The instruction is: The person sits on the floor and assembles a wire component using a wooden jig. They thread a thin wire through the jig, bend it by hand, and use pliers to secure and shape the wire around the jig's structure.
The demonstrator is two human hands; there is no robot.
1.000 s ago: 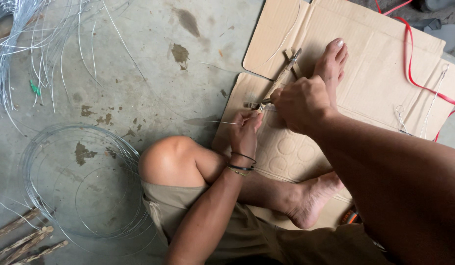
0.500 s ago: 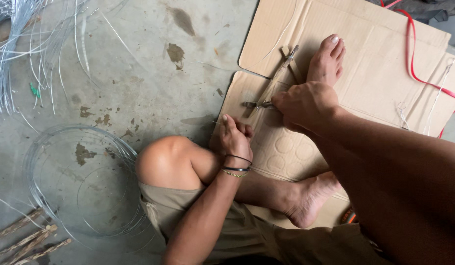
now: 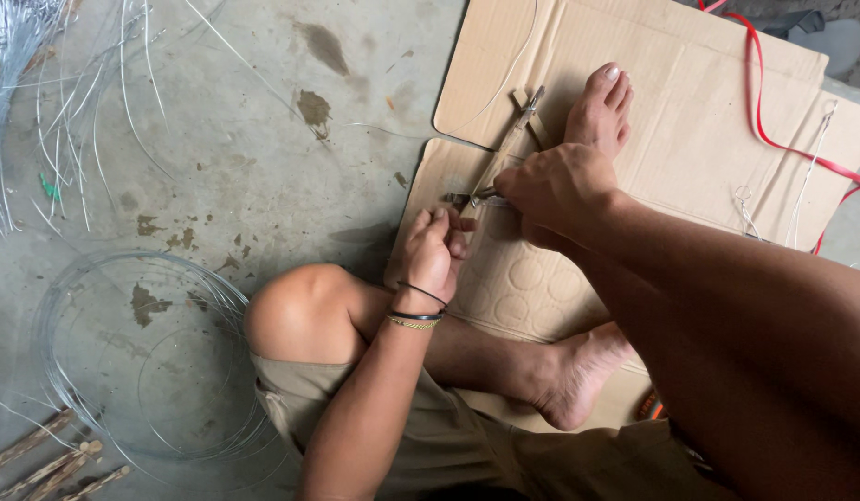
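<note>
Two hands meet over the cardboard sheet (image 3: 690, 121) where I sit. My right hand (image 3: 555, 190) is curled tight around the handles of a pair of pliers (image 3: 467, 198), whose dark tip pokes out to the left of my knuckles. My left hand (image 3: 434, 250) sits just beside that tip, fingers pinched together on something thin that I cannot make out, perhaps wire; two dark bands and a beaded one ring its wrist. A crossed frame of sticks (image 3: 515, 134) lies on the cardboard just past the pliers, its far end near my right foot (image 3: 599, 111), whose toes point away from me. My left knee (image 3: 295, 315) is bent below the left hand, and the other foot rests on the cardboard near my lap.

On the concrete floor (image 3: 263, 167) to my left lies a loose coil of wire (image 3: 137, 357), with cut wire lengths (image 3: 40, 102) heaped well apart beyond it and more sticks (image 3: 49, 459) at the coil's near edge. A red strap (image 3: 773, 130) trails across the cardboard's far right side.
</note>
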